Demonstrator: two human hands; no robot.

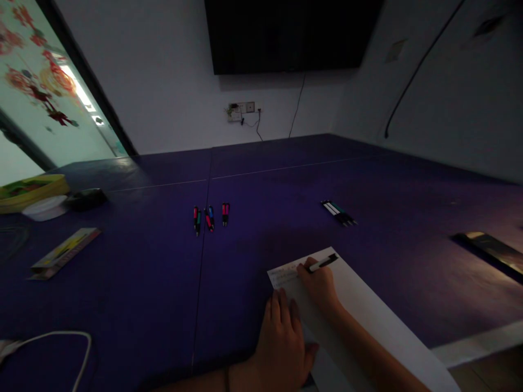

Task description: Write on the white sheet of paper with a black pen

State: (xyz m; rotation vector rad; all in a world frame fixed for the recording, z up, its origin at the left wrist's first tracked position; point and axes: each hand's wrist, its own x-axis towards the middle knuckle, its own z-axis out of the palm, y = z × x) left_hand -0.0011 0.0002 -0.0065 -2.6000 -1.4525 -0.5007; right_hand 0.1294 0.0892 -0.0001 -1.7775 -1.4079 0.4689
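Observation:
A large white sheet of paper (368, 310) lies at an angle on the purple table, with lines of small writing near its far left corner. My right hand (319, 283) is closed around a white and black pen (322, 263), its tip hidden by my fingers close to the written lines. Flat on the sheet's left edge rests my left hand (283, 337), fingers stretched forward and thumb apart, holding nothing.
Several pens (339, 213) lie side by side beyond the paper, and colored pens (209, 218) lie in small groups further left. A narrow box (65, 253), a white bowl (46, 208), a yellow basket (35, 191) and a white cable (57, 332) are at left. A dark flat object (492, 251) sits right.

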